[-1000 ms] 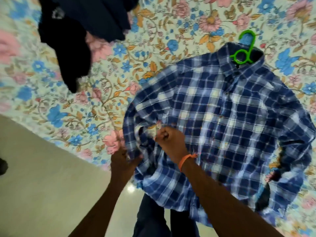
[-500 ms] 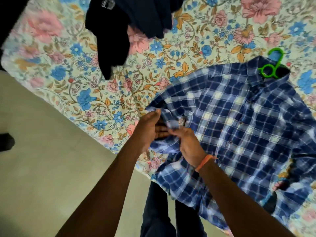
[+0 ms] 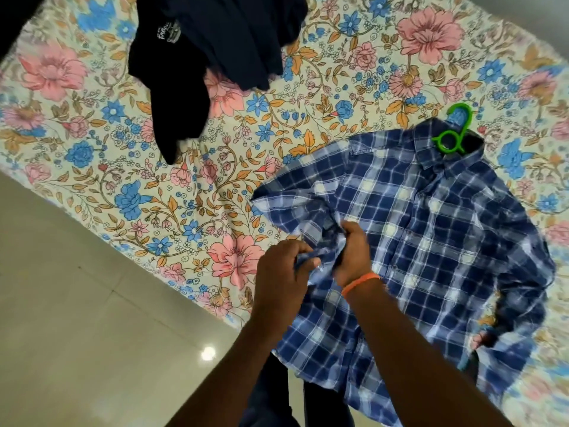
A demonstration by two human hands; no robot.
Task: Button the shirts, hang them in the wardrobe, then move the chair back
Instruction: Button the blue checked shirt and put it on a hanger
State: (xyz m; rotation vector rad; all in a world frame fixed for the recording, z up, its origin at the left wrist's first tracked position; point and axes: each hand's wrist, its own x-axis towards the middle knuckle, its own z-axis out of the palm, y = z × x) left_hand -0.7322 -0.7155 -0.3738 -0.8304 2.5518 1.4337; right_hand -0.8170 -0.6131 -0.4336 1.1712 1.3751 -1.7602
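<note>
Pinching the sleeve cuff of the blue-and-white plaid cotton shirt (image 3: 431, 241), spread flat on the floral bedsheet (image 3: 215, 180) over its green plastic hanger (image 3: 452, 137), left hand (image 3: 283, 272) and right hand (image 3: 351, 257) curl closed on fabric, apparently buttoning it.

Bedsheet (image 3: 246, 167): cream, printed with pink and blue flowers and orange leaves; it fills the far and right of the scene, its near edge running diagonally from far left to near centre.
Dark clothes (image 3: 215, 41): navy and black garments heaped on the sheet at the far side, left of centre; one bears a small pale print near the top.
Floor (image 3: 77, 303): pale glossy tiles, near left, with a bright light spot reflected near centre.
Wristband (image 3: 360, 283): orange, around a wrist near centre.
</note>
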